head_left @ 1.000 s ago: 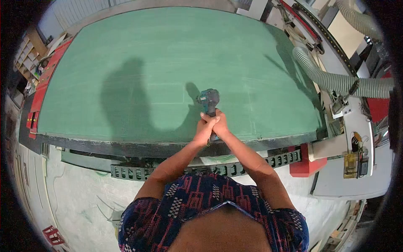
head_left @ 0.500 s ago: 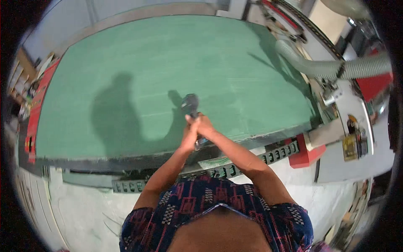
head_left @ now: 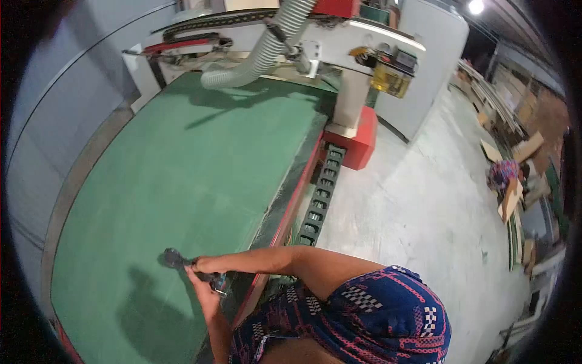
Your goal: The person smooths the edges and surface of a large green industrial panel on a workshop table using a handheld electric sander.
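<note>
The fingers (head_left: 201,263) of the right hand (head_left: 206,265) are curled tight around the grip of a dark power tool (head_left: 174,259), and the left hand (head_left: 199,284) comes up from below and closes on the same grip just under it, so both hands hold the one tool. Its head points down at the green board (head_left: 182,164) and seems to press on it, close to the board's near long edge and towards the end nearest the person. Whether a bit is engaged in the surface is too small to tell.

Around the tool the green board shows no screws, holes or marks that can be made out, so what is already finished cannot be read; the work looks to be mid-step, with the tool set at one spot and most of the board's edge beyond it bare.

Along that near edge runs a black cable chain (head_left: 318,197), leading to a red machine foot (head_left: 359,142) at the board's far end, where a grey ribbed hose (head_left: 267,51) hangs over it. Well apart from the board, across the concrete floor (head_left: 424,206), another person (head_left: 506,176) bends over wooden panels
</note>
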Demonstrator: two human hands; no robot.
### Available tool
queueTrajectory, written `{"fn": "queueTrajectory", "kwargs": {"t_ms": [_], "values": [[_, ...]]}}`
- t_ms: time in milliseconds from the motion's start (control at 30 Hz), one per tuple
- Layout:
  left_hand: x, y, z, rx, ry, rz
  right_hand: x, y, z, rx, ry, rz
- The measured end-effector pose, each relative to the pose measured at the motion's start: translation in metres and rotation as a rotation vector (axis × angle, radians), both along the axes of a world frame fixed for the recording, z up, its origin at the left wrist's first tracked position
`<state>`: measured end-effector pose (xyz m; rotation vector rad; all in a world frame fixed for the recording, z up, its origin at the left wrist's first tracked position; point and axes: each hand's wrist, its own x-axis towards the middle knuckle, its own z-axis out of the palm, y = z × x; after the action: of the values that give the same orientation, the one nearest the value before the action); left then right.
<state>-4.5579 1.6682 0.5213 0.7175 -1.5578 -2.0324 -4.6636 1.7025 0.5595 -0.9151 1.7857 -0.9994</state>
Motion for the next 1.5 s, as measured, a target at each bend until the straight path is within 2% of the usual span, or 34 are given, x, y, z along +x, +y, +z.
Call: {"fn": "queueTrajectory", "kwargs": {"t_ms": [33,67,167,200,367,400,600,667,767,967,1300,1500], "values": [[-0.004,-0.002,0.006,0.158,-0.049,0.023,0.002,-0.001,-0.001,0.012,0.037,-0.006],[0.002,0.000,0.012,0.173,-0.066,0.018,0.004,-0.003,-0.002,0.019,0.062,-0.011],[0.003,-0.009,-0.001,0.191,-0.071,0.040,0.005,-0.004,-0.004,0.036,0.115,-0.025],[0.009,0.013,0.029,0.035,-0.071,0.024,0.006,-0.005,-0.004,0.038,0.125,-0.029],[0.005,0.006,0.050,0.483,-0.155,0.014,0.008,-0.008,-0.008,0.053,0.165,-0.044],[0.003,0.009,0.052,0.477,-0.151,0.054,0.008,-0.007,-0.007,0.053,0.167,-0.047],[0.003,-0.006,0.046,0.480,-0.039,-0.079,0.011,-0.009,-0.008,0.064,0.186,-0.055],[0.001,-0.025,0.019,0.498,-0.004,-0.057,0.012,-0.010,-0.008,0.067,0.194,-0.058],[0.002,-0.033,0.009,0.536,0.028,-0.059,0.015,-0.013,-0.009,0.071,0.201,-0.056],[-0.001,-0.010,0.044,0.530,0.148,-0.001,0.018,-0.017,-0.012,0.081,0.214,-0.058],[-0.006,-0.009,0.052,0.579,0.133,0.043,0.023,-0.020,-0.014,0.091,0.224,-0.069],[-0.009,-0.018,0.032,0.566,0.157,0.046,0.021,-0.019,-0.014,0.094,0.229,-0.071]]}}
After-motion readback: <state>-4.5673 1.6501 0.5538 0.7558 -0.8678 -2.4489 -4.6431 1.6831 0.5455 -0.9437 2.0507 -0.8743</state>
